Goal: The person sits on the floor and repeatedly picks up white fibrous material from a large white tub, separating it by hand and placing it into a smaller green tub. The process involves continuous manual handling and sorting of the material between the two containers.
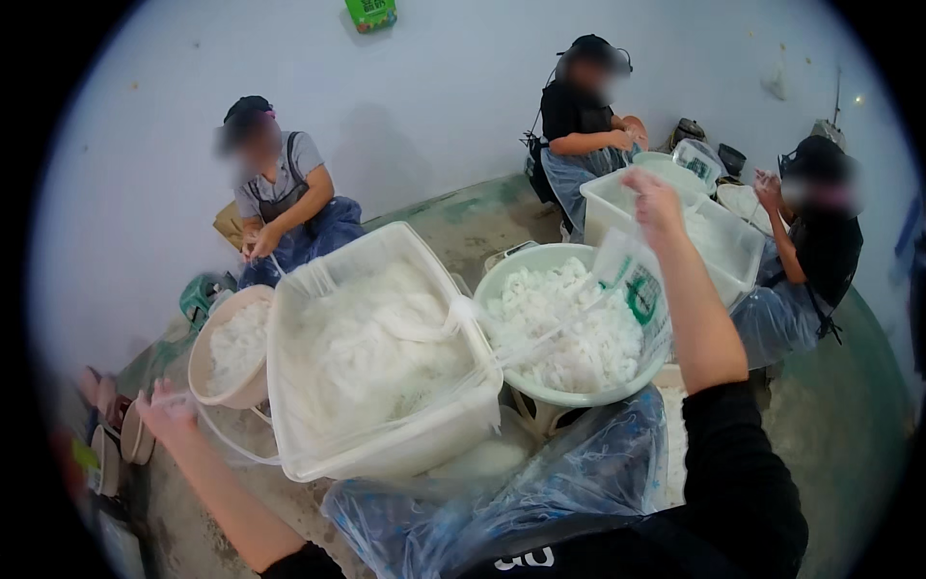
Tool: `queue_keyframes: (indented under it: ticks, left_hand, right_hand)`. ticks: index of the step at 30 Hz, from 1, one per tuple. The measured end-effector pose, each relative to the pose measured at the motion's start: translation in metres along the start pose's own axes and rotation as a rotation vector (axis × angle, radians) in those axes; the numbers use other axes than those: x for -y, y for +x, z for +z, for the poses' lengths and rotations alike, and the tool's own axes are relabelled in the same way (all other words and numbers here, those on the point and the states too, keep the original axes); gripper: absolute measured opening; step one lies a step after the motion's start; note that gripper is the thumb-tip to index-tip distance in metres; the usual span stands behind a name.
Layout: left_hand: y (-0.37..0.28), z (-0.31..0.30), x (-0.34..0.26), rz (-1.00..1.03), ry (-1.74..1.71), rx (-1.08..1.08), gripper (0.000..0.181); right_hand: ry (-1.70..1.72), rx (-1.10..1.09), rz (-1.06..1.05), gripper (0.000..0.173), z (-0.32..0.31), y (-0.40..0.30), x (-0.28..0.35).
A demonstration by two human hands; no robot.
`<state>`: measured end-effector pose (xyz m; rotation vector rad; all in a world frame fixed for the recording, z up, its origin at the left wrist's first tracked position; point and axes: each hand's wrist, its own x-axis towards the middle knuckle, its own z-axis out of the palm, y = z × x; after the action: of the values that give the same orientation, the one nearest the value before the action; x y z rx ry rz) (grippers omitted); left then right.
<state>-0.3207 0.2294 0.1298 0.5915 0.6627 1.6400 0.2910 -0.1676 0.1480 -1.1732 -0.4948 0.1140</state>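
Observation:
My left hand [168, 412] is out at the left, beside a beige basin of white fluffy fibre [239, 347]. A pale fibre strand [230, 443] runs from its fingers down to the near side of a large white plastic tub [380, 459]. Loose white fibre [391, 318] fills that tub. My right hand [655, 206] is raised at the right, its fingers bent together; whether anything is between them is unclear. Below it, a clear plastic bag with green print [640, 289] overlaps a pale green basin [571, 396] heaped with white fibre clumps [557, 326]. Thin translucent strands [542, 339] stretch from tub to basin.
One person [286, 181] sits at the far left, two others [586, 123] [817, 217] at the right around white tubs [738, 271]. A plastic sheet [506, 499] covers my lap. Several small tubs [108, 456] stand on the concrete floor [810, 427] at the left.

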Motion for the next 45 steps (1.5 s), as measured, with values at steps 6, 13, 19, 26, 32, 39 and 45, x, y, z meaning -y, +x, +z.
queue_keyframes:
  ticks: [6,13,19,26,32,39,45]
  left_hand:
    - [-0.082,0.091,0.114,-0.367,-0.192,0.149,0.049]
    - [-0.197,-0.047,0.241,-0.755,-0.173,-0.265,0.022]
    - [-0.246,-0.116,0.286,-0.691,0.46,-0.126,0.013]
    - [-0.271,0.032,0.198,0.069,0.735,0.514,0.034]
    - [-0.258,0.078,0.18,0.123,0.7,0.728,0.018]
    - [-0.199,0.096,0.146,0.272,0.874,0.698,0.019]
    - [-0.175,0.123,0.115,0.561,0.812,0.538,0.02]
  right_hand:
    - [0.073,0.302,-0.146,0.023,0.14,-0.005,0.039]
    - [-0.09,0.619,0.05,0.021,0.208,-0.079,-0.001]
    - [-0.223,0.934,0.264,0.021,0.202,-0.139,-0.042]
    - [-0.143,1.161,0.225,0.015,0.208,-0.192,-0.042]
    - [-0.003,1.048,0.199,0.013,0.203,-0.195,-0.036]
    - [0.064,0.789,0.224,0.016,0.207,-0.175,-0.046]
    - [-0.264,0.764,0.15,0.017,0.182,-0.128,-0.074]
